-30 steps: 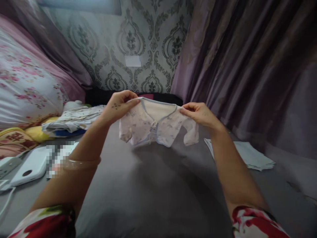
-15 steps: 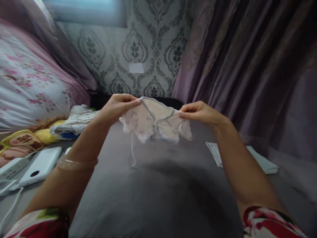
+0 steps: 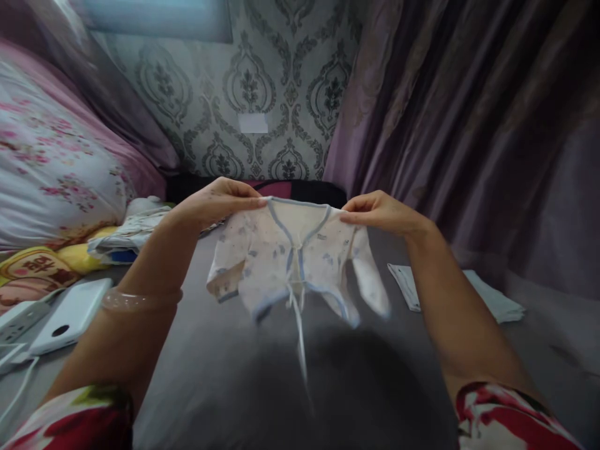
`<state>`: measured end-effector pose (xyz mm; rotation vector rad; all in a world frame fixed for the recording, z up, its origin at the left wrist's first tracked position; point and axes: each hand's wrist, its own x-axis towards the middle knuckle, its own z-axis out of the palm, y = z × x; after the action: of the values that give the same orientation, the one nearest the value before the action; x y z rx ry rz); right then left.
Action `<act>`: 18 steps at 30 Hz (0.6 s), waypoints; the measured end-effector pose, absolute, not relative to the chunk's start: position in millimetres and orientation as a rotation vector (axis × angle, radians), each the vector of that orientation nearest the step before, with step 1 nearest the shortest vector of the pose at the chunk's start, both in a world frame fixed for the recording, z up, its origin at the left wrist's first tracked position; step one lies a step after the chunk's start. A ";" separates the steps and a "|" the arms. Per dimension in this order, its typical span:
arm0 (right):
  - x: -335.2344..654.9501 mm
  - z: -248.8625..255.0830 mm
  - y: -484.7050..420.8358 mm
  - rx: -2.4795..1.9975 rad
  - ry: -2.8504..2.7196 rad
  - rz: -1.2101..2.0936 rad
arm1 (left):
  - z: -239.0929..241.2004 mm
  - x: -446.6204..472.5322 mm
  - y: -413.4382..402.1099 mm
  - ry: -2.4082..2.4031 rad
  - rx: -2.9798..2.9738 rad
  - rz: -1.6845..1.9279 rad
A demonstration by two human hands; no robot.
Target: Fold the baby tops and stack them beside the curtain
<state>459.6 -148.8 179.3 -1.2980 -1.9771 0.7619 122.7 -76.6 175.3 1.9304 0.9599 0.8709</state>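
A small white baby shirt with blue trim and a faint bluish print hangs above the grey bed sheet. Its front faces me, and thin white ties dangle from the middle, blurred at their ends. My left hand pinches the shirt's shoulder beside the neckline. On the opposite shoulder, my right hand grips the cloth between thumb and fingers. Both sleeves droop outward, and the hem is off the sheet.
Folded pale cloths lie at the right, partly behind my forearm. At the left are a white power bank, a power strip, a yellow plush item, stacked clothes and a floral pillow. Purple curtains hang at the right.
The baby shirt has swung down from a bunched, lifted position and now hangs spread out, its sleeves and ties lower. Both hands keep their hold at the shoulders.
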 end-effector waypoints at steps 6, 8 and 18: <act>461.7 171.9 -144.6 -1.328 -2.016 0.737 | 166.2 127.1 -74.5 0.930 1.968 0.832; 462.1 171.1 -143.6 -1.292 -2.038 0.824 | 164.1 125.8 -71.6 0.882 1.936 0.880; 466.0 166.9 -136.6 -1.366 -1.988 0.828 | 162.8 131.5 -64.8 0.937 2.025 0.813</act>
<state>466.0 -136.6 166.9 -1.3659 -1.9882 0.8279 131.5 -64.8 162.8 2.0255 0.9368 0.8126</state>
